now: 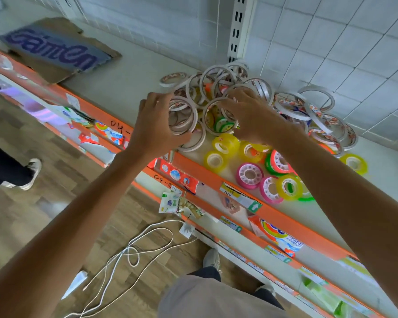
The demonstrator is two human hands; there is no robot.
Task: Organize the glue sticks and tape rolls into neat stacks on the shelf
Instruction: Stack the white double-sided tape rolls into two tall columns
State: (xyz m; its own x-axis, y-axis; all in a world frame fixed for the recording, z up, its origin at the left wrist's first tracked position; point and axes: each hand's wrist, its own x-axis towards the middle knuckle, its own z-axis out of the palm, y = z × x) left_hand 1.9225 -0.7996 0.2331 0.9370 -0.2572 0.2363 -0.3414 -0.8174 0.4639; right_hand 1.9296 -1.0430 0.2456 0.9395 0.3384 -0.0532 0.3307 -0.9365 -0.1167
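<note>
— Stacking white rolls (pixel 182 115) on the shelf (pixel 129 88)? The left hand (pixel 154 125) curls round several.
— Yes; right hand (pixel 248 113) pinches another beside them. Probably light, stiff, slippery; hold the rims.

Head-worn camera, looking steeply down over a shop shelf

The single wide-angle view sat above both outstretched forearms and faced forward and down, close over the shelf (pixel 129 79), whose orange front edge (pixel 274 212) ran from 10 o'clock to 4 o'clock. The wall panel filled 1 o'clock, the wooden floor (pixel 32 226) 7 o'clock. The wearer's own shoe (pixel 211 258) showed near 6 o'clock.
</note>
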